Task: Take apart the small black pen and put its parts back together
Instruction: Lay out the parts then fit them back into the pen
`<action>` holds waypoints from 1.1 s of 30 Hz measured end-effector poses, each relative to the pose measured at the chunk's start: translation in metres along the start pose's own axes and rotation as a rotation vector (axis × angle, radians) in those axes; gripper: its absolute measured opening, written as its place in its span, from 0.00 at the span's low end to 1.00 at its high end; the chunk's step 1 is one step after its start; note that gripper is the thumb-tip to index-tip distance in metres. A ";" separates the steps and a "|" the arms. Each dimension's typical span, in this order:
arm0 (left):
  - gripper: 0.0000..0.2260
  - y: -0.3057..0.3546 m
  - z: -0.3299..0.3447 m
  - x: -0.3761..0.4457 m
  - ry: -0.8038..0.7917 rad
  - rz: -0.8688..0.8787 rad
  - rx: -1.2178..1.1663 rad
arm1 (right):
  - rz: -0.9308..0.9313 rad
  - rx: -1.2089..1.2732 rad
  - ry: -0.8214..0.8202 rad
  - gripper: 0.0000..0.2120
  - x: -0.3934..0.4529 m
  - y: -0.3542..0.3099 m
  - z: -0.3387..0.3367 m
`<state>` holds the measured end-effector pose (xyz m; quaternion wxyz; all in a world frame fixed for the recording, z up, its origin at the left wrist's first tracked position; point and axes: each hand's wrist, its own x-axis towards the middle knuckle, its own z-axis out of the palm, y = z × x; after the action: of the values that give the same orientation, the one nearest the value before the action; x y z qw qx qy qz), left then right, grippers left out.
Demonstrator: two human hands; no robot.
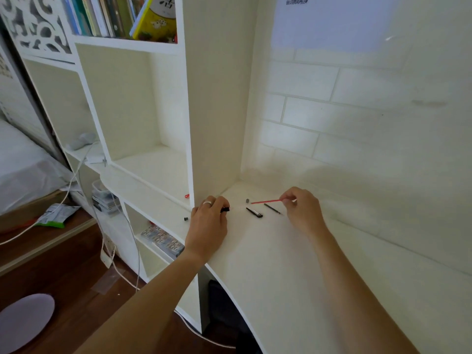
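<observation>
The pen lies in pieces on the white desk (293, 264). My left hand (208, 223), a ring on one finger, grips a short black pen part (225, 209) whose end pokes out to the right. My right hand (301, 210) pinches one end of a thin red refill (265, 201), which points left just above the desk. Between my hands lie a black cap with a clip (254, 212), a thin dark refill (272, 208) and a small grey piece (247, 200). A tiny black piece (186, 219) rests to the left of my left hand.
A tall white shelf upright (217, 98) stands right behind my left hand, with open compartments to its left and books (122, 16) on top. A small red item (187, 196) sits on the shelf ledge. The tiled wall (357, 111) bounds the desk at the back.
</observation>
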<state>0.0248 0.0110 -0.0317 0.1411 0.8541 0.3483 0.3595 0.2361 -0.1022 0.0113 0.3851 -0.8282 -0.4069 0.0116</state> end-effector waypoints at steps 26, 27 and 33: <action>0.09 0.003 -0.005 -0.001 -0.033 0.006 -0.044 | 0.307 -0.056 0.334 0.10 -0.018 0.010 0.025; 0.09 0.003 -0.004 -0.001 -0.035 0.006 -0.045 | 0.302 -0.080 0.324 0.10 -0.018 0.010 0.025; 0.09 0.001 -0.003 -0.001 -0.030 0.009 -0.038 | 0.288 -0.160 0.275 0.10 -0.016 0.008 0.027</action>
<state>0.0222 0.0093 -0.0295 0.1611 0.8580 0.3355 0.3540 0.2216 -0.0989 -0.0174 0.3642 -0.8997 -0.2275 -0.0789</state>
